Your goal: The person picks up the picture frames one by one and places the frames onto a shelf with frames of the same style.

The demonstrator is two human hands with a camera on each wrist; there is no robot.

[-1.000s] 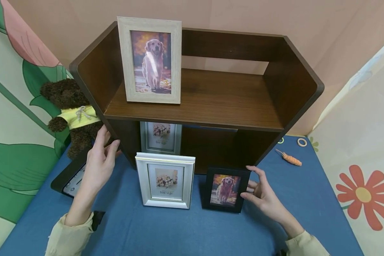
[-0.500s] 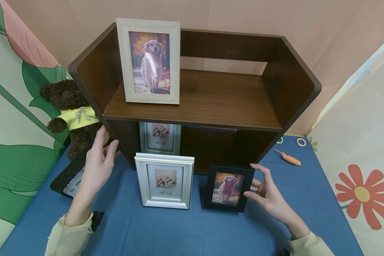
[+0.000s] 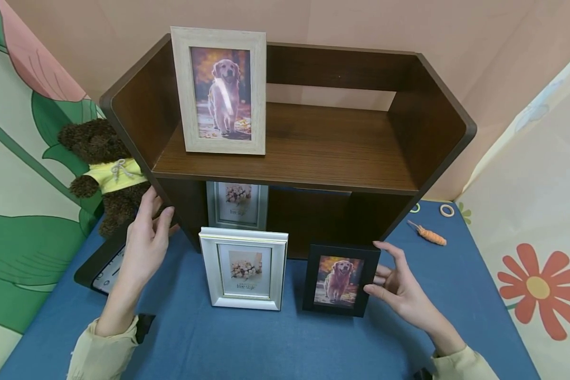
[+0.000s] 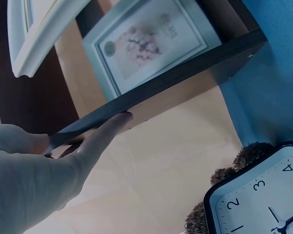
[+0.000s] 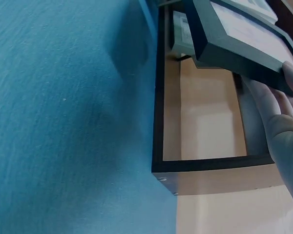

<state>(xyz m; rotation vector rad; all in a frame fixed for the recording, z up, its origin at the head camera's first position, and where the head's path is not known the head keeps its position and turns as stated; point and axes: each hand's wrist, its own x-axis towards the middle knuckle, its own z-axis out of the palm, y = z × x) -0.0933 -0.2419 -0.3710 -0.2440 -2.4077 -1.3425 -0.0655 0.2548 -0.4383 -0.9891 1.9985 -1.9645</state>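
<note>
Showing only at the left wrist: a clock (image 4: 263, 195).

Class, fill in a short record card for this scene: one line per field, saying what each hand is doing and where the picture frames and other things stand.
left hand: fingers rest on the left side panel of the shelf unit
right hand: holds the right edge of the small black frame
black frame: dog photo, on the blue cloth
white frame: flower picture, left of the black frame
upper shelf: pale wooden frame with dog photo
lower shelf: grey frame
left of shelf unit: teddy bear, clock
</note>
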